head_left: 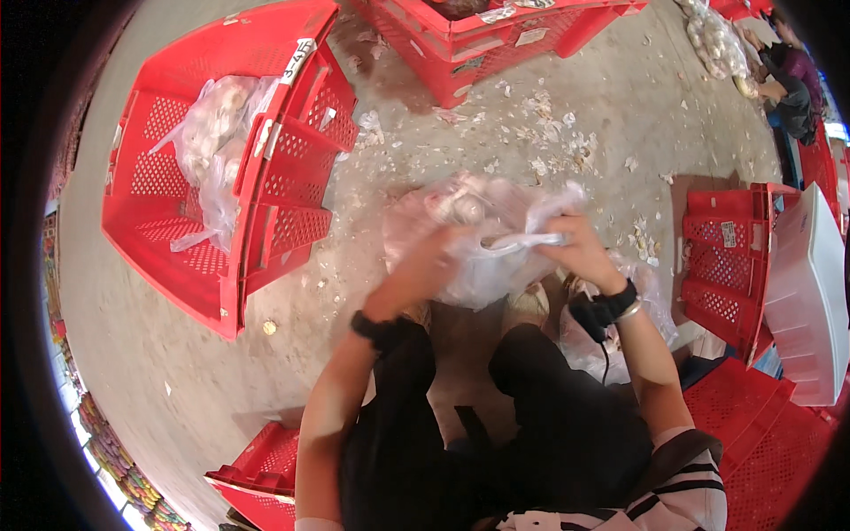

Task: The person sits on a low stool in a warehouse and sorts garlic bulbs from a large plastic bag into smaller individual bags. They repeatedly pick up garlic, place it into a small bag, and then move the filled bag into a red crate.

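A clear plastic bag (496, 281) holding pale bulbs that look like garlic (467, 209) rests on the floor before my feet. My right hand (577, 251) is closed on the gathered plastic at the bag's right side. At its left side my left hand (427, 265) is smeared by motion over the bag's mouth, so its fingers cannot be made out. A twisted strip of plastic stretches between the two hands. Beside my right shin, below my right wrist, lies another clear bag (651, 296), partly hidden by my arm.
A large red crate (168, 252) at the left holds a filled plastic bag (212, 133). Another red crate (496, 55) stands ahead. More red crates (722, 257) and a white bin (807, 292) are at the right. Peel scraps (553, 133) litter the floor. A person (788, 84) sits far right.
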A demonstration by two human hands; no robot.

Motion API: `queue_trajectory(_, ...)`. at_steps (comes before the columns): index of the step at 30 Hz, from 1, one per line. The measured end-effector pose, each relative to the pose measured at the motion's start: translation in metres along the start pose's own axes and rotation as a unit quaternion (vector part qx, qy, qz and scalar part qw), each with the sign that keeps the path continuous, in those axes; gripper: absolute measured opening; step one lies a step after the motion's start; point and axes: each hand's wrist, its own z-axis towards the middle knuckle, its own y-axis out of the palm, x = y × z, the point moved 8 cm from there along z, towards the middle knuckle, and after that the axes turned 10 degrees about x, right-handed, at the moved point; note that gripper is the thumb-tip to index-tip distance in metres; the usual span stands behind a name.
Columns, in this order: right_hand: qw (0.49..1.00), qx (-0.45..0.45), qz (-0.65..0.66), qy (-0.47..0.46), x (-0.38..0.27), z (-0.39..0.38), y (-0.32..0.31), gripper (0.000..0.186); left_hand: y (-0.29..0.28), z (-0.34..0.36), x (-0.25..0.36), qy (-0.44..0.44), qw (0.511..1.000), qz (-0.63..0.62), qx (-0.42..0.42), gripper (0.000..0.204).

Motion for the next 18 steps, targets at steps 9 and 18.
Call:
queue_trajectory(9, 0.924, 0.208, 0.282, 0.153, 0.003, -0.056, -0.062, 0.005, -0.070, 0.001, 0.036, -0.046, 0.954, -0.142, 0.259, 0.013)
queue_trajectory(18, 0.990, 0.055, 0.080, -0.106, -0.097, -0.073, -0.076, 0.015, -0.126, 0.039, 0.119, 0.049, 0.941, -0.037, 0.334, 0.021)
